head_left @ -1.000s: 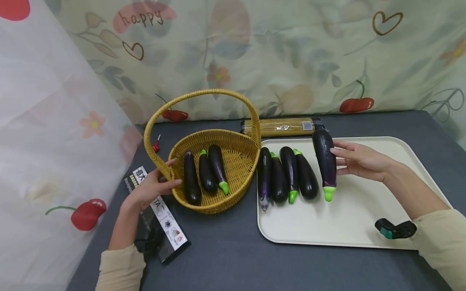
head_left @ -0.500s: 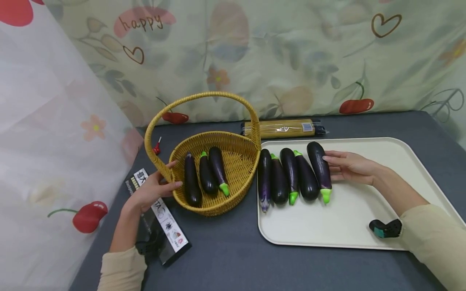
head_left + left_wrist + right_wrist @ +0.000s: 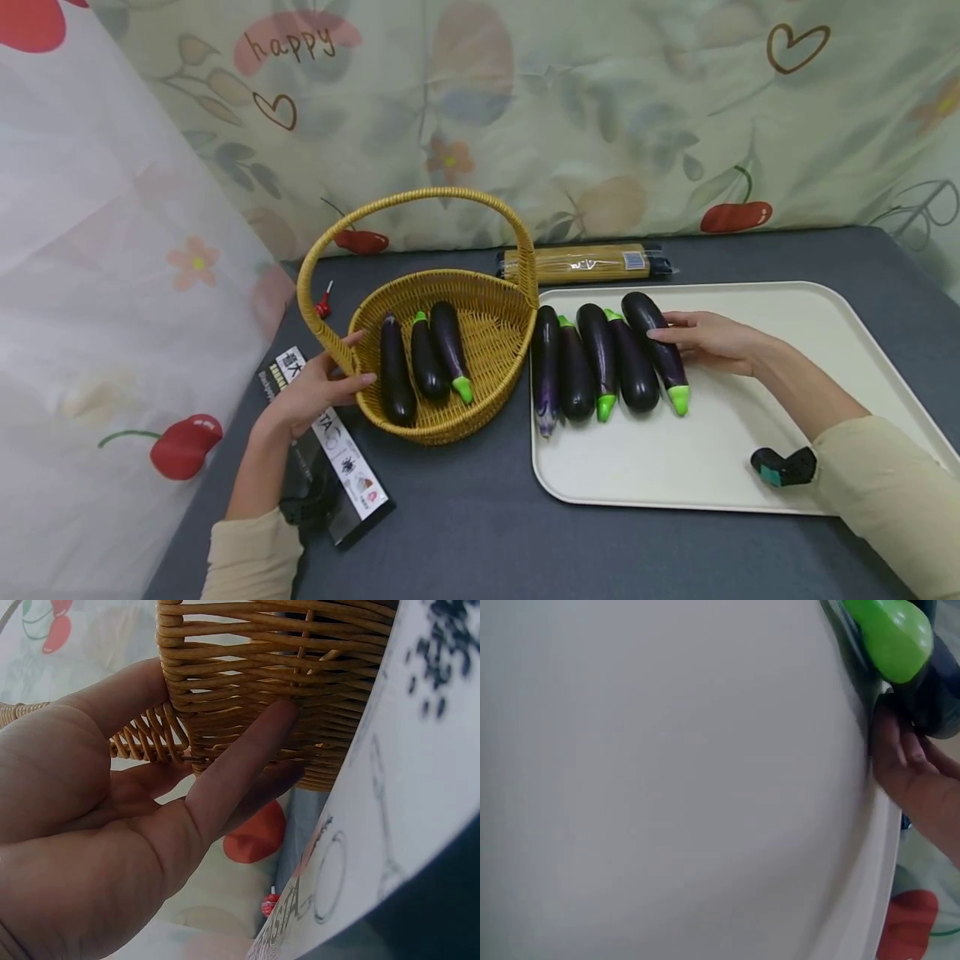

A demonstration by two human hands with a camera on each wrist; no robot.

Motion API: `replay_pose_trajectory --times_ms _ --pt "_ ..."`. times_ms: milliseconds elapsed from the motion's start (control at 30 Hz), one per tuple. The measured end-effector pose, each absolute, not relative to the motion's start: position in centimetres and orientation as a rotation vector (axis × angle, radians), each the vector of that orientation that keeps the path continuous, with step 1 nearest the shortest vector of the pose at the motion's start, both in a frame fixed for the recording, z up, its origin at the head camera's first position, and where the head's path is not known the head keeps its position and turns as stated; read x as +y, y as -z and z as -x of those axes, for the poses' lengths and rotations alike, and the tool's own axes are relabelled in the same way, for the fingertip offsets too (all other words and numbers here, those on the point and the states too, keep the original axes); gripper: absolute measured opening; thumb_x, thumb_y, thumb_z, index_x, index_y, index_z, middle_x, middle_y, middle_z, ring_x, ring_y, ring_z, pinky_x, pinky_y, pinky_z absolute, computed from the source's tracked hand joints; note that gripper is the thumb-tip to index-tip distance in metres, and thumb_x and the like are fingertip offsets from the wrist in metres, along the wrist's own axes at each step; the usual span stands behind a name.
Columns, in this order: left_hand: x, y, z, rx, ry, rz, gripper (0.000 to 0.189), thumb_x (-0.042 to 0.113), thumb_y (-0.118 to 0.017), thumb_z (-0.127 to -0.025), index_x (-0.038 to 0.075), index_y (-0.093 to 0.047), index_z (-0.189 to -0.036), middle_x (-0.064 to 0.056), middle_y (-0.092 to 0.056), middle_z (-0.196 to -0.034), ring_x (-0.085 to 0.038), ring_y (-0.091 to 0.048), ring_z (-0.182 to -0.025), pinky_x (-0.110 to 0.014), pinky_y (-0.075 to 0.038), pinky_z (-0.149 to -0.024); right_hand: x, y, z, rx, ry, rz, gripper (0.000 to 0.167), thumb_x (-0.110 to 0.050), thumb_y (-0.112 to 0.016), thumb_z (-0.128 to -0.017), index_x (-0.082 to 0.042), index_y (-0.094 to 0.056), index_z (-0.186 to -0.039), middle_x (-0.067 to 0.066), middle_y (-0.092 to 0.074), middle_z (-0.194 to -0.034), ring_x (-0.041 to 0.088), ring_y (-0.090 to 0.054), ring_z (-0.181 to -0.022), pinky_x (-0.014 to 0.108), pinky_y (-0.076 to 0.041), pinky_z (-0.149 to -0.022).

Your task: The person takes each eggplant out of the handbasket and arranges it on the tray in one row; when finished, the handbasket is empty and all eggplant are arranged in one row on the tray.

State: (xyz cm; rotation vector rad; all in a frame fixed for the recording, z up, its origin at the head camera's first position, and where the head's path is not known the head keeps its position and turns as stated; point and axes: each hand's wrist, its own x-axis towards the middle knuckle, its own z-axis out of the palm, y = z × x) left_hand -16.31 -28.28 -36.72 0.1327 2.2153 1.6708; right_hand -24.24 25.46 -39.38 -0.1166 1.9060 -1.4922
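My right hand pinches a dark purple eggplant with a bright green cap, thumb on top and fingers at its right side. This eggplant slants at the right end of a row, its upper part overlapping the neighbouring eggplant. Several eggplants lie side by side along the left of the cream tray. At the left, my left hand grips the rim of a woven basket by the handle's foot, with fingers against the weave in the left wrist view. Three eggplants lie inside.
A black and white box lies beneath the left forearm. Behind the tray is a clear pack of spaghetti. A small red object sits left of the basket. Patterned cloth hangs behind the grey table.
My right hand has brought the eggplant left and down beside the row on the tray. Its green end has then swung a little to the right. The left hand and basket stay put.
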Motion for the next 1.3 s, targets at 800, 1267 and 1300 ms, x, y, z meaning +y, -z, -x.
replay_pose_trajectory --times_ms 800,1267,1300 --pt "-28.5 36.7 16.3 2.221 -1.660 -0.148 0.075 0.016 -0.061 -0.095 0.011 -0.014 -0.154 -0.030 -0.034 -0.141 -0.037 -0.051 -0.117 -0.036 -0.052 -0.087 25.2 38.3 23.5 2.118 1.299 0.050 0.088 -0.040 -0.060 -0.094 0.008 -0.010 -0.148 0.032 -0.026 -0.139 0.034 -0.049 -0.114 0.038 -0.051 -0.088" --pt "-28.4 36.7 16.4 2.231 -1.650 -0.126 0.075 0.018 -0.062 -0.095 0.013 -0.015 -0.154 -0.029 -0.036 -0.140 -0.034 -0.053 -0.115 -0.038 -0.051 -0.088 26.5 37.6 23.9 2.175 1.406 0.004 0.069 -0.038 -0.051 -0.099 0.007 -0.026 -0.144 0.027 -0.047 -0.130 0.017 -0.062 -0.097 0.036 -0.053 -0.084" --pt "-28.4 36.8 16.4 2.233 -1.649 -0.127 0.076 0.018 -0.062 -0.095 0.013 -0.015 -0.154 -0.029 -0.036 -0.140 -0.034 -0.053 -0.115 -0.038 -0.051 -0.088 26.6 37.3 23.9 2.176 1.425 0.002 0.067 -0.037 -0.050 -0.099 0.007 -0.026 -0.144 0.028 -0.046 -0.131 0.018 -0.062 -0.097 0.036 -0.053 -0.084"
